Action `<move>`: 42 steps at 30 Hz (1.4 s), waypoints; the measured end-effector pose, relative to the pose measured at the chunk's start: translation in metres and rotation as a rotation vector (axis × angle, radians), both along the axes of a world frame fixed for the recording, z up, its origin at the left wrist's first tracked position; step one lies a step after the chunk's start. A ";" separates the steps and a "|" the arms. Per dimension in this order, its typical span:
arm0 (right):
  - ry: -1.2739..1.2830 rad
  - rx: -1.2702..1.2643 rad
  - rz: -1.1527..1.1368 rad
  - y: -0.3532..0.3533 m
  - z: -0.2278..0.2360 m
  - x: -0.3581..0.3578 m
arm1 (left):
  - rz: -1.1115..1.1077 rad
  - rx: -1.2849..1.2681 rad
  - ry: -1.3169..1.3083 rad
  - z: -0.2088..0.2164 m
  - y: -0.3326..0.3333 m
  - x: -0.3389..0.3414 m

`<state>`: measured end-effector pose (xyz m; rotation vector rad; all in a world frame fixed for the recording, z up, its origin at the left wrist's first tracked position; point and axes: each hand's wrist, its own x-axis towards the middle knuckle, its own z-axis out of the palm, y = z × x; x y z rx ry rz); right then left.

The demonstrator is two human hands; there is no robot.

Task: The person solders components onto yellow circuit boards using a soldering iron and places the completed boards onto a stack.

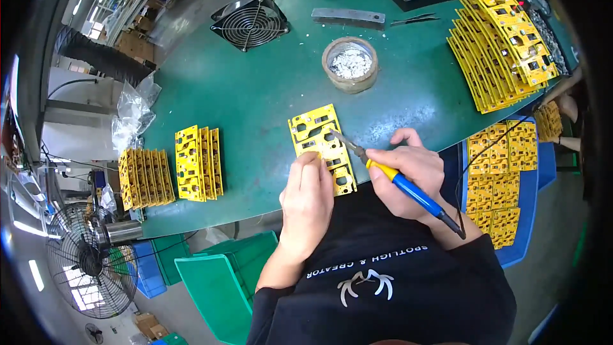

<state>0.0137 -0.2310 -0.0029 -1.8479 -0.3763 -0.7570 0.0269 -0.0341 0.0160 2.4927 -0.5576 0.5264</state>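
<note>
A yellow circuit board (pixel 324 129) with dark cutouts lies on the green table in front of me. My left hand (pixel 308 195) is closed, its fingertips pressed together over the board's left side; what they pinch, if anything, is hidden. My right hand (pixel 408 176) grips a soldering iron (pixel 412 190) with a blue and yellow handle. The iron's tip meets the upper part of the board, pointing up and left. Beyond the board stands a round pot (pixel 350 83) holding whitish bits.
Yellow boards stand in rows at left (pixel 199 163) and in a tall stack (pixel 501 45) at far right. A small fan (pixel 251 20), metal bar (pixel 348 16), tweezers (pixel 415 20) and parts tray (pixel 402 1) lie farther back. The iron's cable (pixel 461 201) runs right, past a blue bin (pixel 525 220).
</note>
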 end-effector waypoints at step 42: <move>-0.060 -0.012 0.077 0.008 0.000 -0.008 | 0.090 -0.013 -0.084 -0.016 0.008 -0.016</move>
